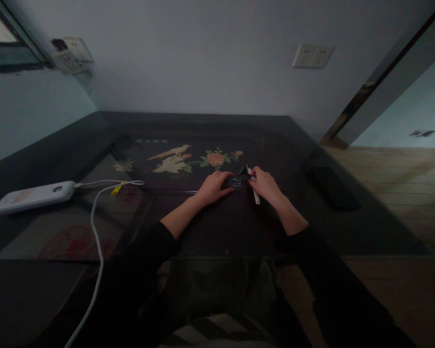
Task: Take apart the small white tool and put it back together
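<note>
My left hand (214, 187) is on the dark tabletop, with thumb and fingers closed around the edges of a small dark, shiny rectangular piece (235, 182). Just right of it, my right hand (266, 186) is closed on a slim white stick-like tool (256, 197). The tool's lower end has a small hole, and a pale tip shows above the fingers. A small dark-green piece (242, 170) sticks out between the two hands; whether it belongs to the tool I cannot tell. My fingers hide part of both held things.
A white power strip (36, 197) lies on the left of the glass-topped table (203, 227), its white cable (97, 232) running over the front edge. A dark flat object (333, 187) rests at right. Wall sockets (313, 56) are behind.
</note>
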`<state>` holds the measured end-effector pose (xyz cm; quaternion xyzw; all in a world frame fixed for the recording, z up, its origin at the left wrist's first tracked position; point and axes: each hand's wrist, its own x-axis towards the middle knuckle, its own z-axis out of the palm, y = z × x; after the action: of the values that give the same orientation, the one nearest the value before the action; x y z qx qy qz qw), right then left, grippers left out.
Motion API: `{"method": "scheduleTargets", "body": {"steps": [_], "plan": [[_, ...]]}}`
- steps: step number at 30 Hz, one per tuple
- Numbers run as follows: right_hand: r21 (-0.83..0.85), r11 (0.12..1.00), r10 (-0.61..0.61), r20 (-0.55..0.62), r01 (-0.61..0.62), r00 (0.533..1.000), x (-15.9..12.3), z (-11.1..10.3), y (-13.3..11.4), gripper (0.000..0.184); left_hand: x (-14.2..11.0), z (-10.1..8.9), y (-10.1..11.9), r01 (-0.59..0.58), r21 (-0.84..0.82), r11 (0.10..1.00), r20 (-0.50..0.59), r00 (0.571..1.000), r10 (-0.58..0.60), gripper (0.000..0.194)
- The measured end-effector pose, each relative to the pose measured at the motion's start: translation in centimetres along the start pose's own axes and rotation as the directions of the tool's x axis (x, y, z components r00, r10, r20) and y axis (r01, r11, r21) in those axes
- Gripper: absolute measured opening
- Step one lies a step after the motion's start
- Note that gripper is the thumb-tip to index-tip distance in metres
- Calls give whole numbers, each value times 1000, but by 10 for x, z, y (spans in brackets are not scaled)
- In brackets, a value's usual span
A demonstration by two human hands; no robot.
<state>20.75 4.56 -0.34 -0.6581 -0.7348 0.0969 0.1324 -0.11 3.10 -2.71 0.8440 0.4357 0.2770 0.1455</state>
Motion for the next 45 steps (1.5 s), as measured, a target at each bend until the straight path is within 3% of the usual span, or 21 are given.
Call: {"method": "scheduleTargets", "body": {"steps": [9, 45], "plan": [[32, 998, -46, -13, 46, 999, -1, 10, -14, 21, -4, -5, -9, 13, -63, 998, -26, 1000, -15, 39], [21, 996, -83, -66, 85, 994, -1, 12, -22, 19, -4, -13, -17, -15, -73, 997, 32, 999, 17, 37]]}}
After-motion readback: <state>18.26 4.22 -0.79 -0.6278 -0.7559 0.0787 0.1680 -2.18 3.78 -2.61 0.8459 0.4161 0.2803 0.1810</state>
